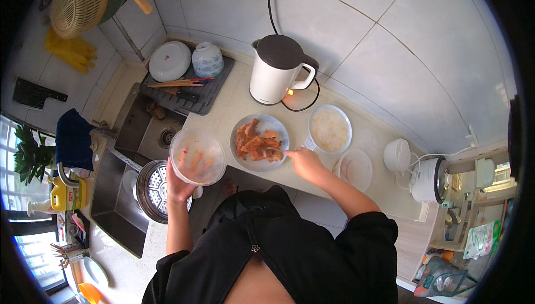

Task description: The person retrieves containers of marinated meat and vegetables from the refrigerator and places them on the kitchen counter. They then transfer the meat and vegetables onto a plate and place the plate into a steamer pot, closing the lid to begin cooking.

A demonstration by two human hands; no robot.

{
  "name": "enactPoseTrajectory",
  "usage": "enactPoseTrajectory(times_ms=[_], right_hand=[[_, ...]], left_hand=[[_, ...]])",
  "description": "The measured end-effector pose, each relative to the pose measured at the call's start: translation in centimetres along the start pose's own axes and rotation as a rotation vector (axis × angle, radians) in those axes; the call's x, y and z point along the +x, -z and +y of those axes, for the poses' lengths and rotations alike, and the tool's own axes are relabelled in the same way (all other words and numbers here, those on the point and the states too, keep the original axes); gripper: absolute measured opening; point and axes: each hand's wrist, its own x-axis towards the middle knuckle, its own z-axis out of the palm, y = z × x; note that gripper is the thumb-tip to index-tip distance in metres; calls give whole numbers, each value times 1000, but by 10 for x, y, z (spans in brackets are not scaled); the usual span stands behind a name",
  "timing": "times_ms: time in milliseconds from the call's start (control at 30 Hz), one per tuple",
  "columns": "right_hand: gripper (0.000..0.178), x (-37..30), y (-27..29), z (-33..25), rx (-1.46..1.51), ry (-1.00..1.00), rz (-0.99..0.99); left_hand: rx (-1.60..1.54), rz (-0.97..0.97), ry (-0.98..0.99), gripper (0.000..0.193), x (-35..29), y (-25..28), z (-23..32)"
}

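Note:
My left hand (179, 184) grips a round see-through plastic bowl (213, 156) from below and the side; its fingers show through the base, and reddish smears and bits cling inside. The bowl is over the counter edge, next to the sink. My right hand (306, 163) is closed around a thin, pale utensil (277, 149), its exact kind too small to tell, which touches the meat. Reddish-brown meat pieces (257, 142) lie heaped on a white plate (258, 164). Right of the plate sits a white round dish (331, 129) of pale, grainy food, with a handle-like tab near my right hand.
A clear plastic tub (355, 170) stands beside my right forearm. Behind the plate is a white electric kettle (273, 78), its cord plugged into the wall. At left, a steamer pot (153, 192) rests over the double sink (114, 215). A drying mat (209, 95) holds crockery, chopsticks and a knife.

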Motion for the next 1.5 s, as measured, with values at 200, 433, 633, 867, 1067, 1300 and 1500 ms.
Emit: enactPoseTrajectory(times_ms=[200,433,633,867,1067,1300,1500], right_hand=[[36,5,1,-7,169,-53,18],[30,0,-9,-6,-140,-88,60],[33,2,-8,-15,-214,-61,95],[36,-10,11,-22,-196,-27,138],[34,17,8,-28,-197,119,196],[31,23,22,-29,-170,124,211],[32,46,-1,-17,-70,-14,252]], left_hand=[[10,-28,-13,54,2,-3,-4],[3,-11,4,54,4,-3,-4],[4,9,9,54,4,-9,-4],[-5,35,-9,53,4,-5,-3],[-26,48,-1,53,5,-4,-4],[-41,43,-6,53,2,-6,-5],[8,62,-4,54,1,-4,-5]])
